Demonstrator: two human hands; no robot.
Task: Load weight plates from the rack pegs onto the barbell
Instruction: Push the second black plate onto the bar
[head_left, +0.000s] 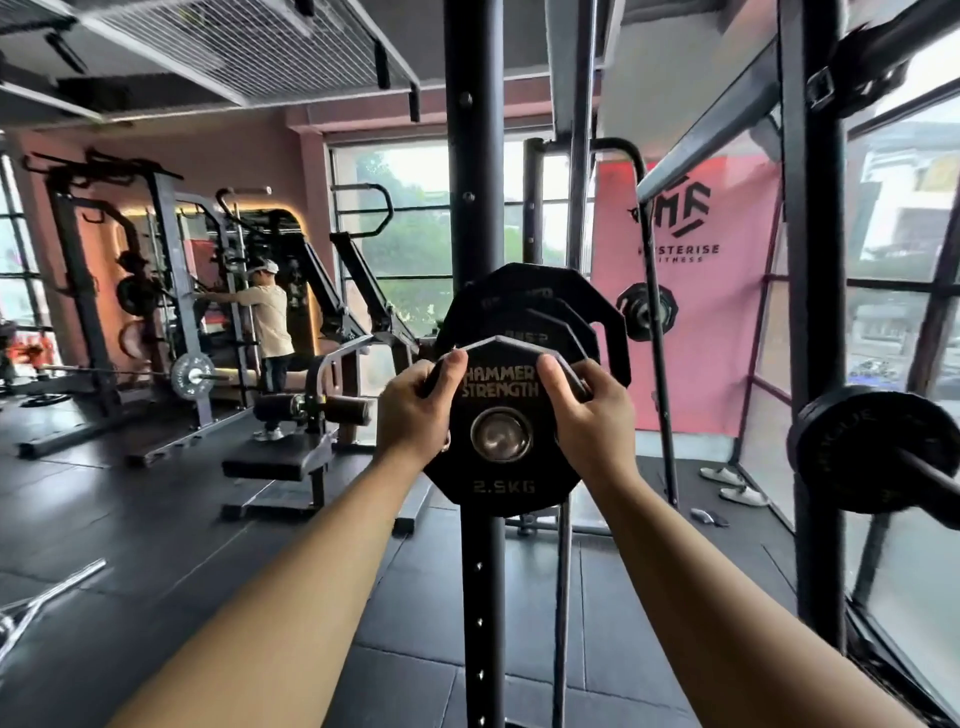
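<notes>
1. My left hand (415, 410) and my right hand (587, 415) are both up in the middle of the frame, arms stretched out straight from the bottom corners.
2. My left fingers curl round the upper left edge of the 2.5 kg plate (501, 467), thumb pressed on its front face. My right fingers curl round the upper right edge the same way, thumb on the front.
3. The plate sits on a rack peg (501, 435); the shiny end of the peg shows through the hole in the middle of the plate.
4. The flat face of the plate points at me, with the words the right way up. The peg points at me too.
5. More black plates (540, 301) are stacked behind it on the same peg, bigger ones at the back.
6. The peg is on a black rack post (475, 182) that runs up and down the middle of the frame.
7. At the right edge of the frame a barbell (935, 480) holds one black round plate (862, 452).
</notes>
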